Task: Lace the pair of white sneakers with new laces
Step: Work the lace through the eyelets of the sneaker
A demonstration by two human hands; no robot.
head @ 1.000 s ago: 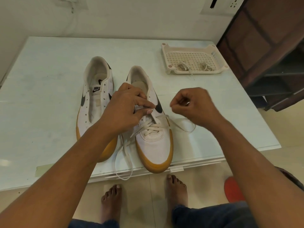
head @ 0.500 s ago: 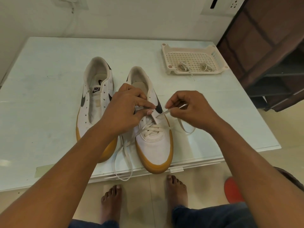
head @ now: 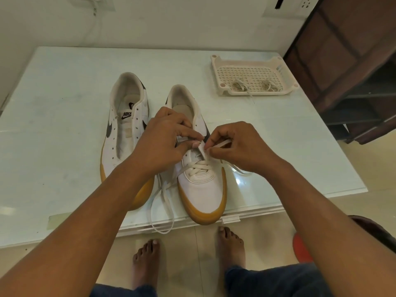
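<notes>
Both toes face the person: unlaced sneaker (head: 128,133) beside half-laced sneaker (head: 202,189).
Left hand (head: 162,142) grips its eyelet flap; right hand (head: 240,146) fingers (head: 211,150) pinch the lace (head: 222,144).

Even, warm, moderately bright indoor light is spread over the scene, and only faint, soft shadows are cast on the table (head: 64,125) around the laced sneaker (head: 201,189). A small patch of glare is reflected from the glossy tabletop just beside that sneaker's toe. The table's edges are bowed by wide-angle distortion, and fine detail is slightly softened throughout.
</notes>
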